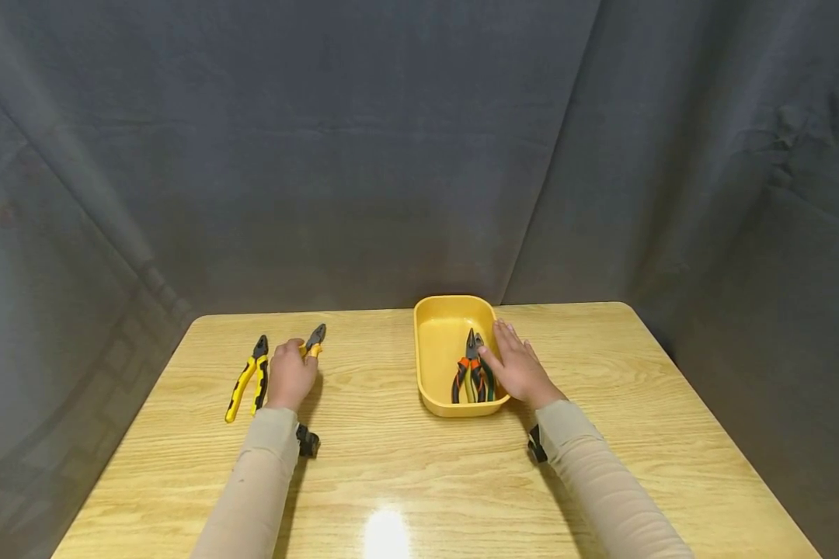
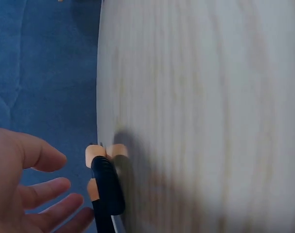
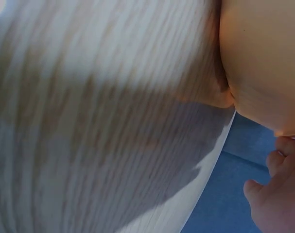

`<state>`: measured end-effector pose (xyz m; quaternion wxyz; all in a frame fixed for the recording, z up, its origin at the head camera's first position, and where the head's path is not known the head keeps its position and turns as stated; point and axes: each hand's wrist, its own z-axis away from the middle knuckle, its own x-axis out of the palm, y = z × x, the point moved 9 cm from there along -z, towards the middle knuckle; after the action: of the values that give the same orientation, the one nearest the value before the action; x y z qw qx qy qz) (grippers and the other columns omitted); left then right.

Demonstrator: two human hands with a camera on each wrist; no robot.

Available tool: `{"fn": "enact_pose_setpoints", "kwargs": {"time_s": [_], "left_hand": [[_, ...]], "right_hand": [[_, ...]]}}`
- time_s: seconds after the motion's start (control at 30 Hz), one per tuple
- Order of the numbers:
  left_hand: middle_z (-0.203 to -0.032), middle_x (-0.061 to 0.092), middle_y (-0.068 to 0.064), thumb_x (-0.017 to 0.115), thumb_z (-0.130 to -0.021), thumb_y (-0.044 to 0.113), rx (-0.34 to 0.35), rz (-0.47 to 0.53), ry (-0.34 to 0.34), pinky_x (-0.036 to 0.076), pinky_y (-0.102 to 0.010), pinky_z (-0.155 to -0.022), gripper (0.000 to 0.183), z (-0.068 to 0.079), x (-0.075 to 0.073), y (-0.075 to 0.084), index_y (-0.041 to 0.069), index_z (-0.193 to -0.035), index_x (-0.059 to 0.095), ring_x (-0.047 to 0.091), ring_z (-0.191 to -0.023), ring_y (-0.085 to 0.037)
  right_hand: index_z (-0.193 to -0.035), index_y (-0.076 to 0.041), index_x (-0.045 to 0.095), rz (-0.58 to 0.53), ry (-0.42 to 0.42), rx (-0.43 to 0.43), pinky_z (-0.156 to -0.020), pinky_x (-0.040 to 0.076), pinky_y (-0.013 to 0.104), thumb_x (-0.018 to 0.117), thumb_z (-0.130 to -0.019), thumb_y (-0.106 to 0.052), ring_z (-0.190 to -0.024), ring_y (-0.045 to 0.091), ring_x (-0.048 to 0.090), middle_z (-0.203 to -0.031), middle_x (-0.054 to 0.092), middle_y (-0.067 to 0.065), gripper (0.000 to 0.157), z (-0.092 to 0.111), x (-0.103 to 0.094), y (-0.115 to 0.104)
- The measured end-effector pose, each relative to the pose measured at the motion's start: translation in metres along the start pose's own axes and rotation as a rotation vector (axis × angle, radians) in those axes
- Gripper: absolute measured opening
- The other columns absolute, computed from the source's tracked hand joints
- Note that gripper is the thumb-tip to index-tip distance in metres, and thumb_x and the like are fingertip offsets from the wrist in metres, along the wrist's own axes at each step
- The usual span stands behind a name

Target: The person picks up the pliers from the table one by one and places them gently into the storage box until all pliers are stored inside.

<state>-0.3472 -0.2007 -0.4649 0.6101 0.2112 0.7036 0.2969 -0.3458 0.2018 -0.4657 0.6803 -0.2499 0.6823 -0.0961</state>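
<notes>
In the head view my left hand (image 1: pixel 294 376) is over a pair of pliers (image 1: pixel 316 338) with orange-yellow and black handles, partly hidden by it. The left wrist view has the fingers loosely bent and apart, close beside the black-and-orange handles (image 2: pixel 107 187). Against the right side of a yellow tray (image 1: pixel 429 405) rests my right hand (image 1: pixel 524 374). Its fingers are stretched along the outside and the thumb reaches over the rim. Inside the tray lie long-nose pliers (image 1: pixel 471 351) with orange-and-black handles, beside another pair with dark green handles (image 1: pixel 490 382).
Left of my left hand, combination pliers (image 1: pixel 260 362) with yellow-and-black handles lie on the wooden table (image 1: pixel 377 466), handles toward me. Grey cloth (image 1: pixel 322 194) hangs behind the table's far edge and at both sides.
</notes>
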Motion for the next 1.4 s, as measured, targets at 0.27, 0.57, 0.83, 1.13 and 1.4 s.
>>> {"fn": "enact_pose_setpoints", "kwargs": {"time_s": [0.27,0.57,0.83,1.13,1.4], "left_hand": [[-0.14,0.037,-0.04,0.044,-0.104,0.012,-0.038,0.003,-0.033,0.044,-0.063,-0.099,0.051,0.001,0.003,-0.006,-0.014,-0.146,0.036,0.044,-0.124,-0.055],[-0.145,0.03,-0.042,0.04,-0.106,0.015,-0.106,-0.016,-0.095,0.041,-0.065,-0.102,0.053,0.002,0.006,-0.013,-0.016,-0.148,0.029,0.034,-0.131,-0.058],[-0.142,0.033,-0.044,0.035,-0.103,0.005,-0.11,-0.088,-0.084,0.039,-0.064,-0.103,0.049,0.001,0.005,-0.016,-0.018,-0.146,0.031,0.034,-0.128,-0.059],[-0.139,0.035,-0.044,0.035,-0.102,0.004,-0.105,-0.117,-0.094,0.042,-0.063,-0.098,0.047,-0.001,0.006,-0.017,-0.02,-0.142,0.033,0.034,-0.126,-0.058],[-0.138,0.034,-0.044,0.039,-0.1,0.0,-0.113,-0.142,-0.103,0.044,-0.059,-0.088,0.046,-0.001,0.008,-0.017,-0.019,-0.141,0.036,0.035,-0.12,-0.058]], "right_hand": [[-0.16,0.003,0.01,0.0,0.014,-0.003,-0.121,0.007,0.063,0.034,-0.11,-0.044,-0.154,0.041,0.009,-0.167,0.01,0.021,0.073,0.002,-0.002,-0.002],[-0.16,0.002,0.009,-0.018,-0.007,0.002,-0.121,0.006,0.062,0.033,-0.11,-0.047,-0.154,0.039,0.007,-0.167,0.009,0.021,0.074,0.004,0.0,-0.003],[-0.161,0.001,0.008,-0.022,-0.011,0.002,-0.121,0.006,0.062,0.033,-0.11,-0.046,-0.154,0.039,0.007,-0.168,0.008,0.021,0.074,0.005,0.0,-0.003],[-0.161,0.001,0.008,-0.021,-0.014,0.012,-0.122,0.006,0.061,0.033,-0.11,-0.047,-0.154,0.038,0.006,-0.168,0.007,0.02,0.074,0.005,0.001,-0.004],[-0.161,0.002,0.008,-0.015,-0.011,0.01,-0.121,0.006,0.061,0.033,-0.11,-0.047,-0.154,0.038,0.006,-0.168,0.008,0.02,0.074,0.005,0.001,-0.003]]}}
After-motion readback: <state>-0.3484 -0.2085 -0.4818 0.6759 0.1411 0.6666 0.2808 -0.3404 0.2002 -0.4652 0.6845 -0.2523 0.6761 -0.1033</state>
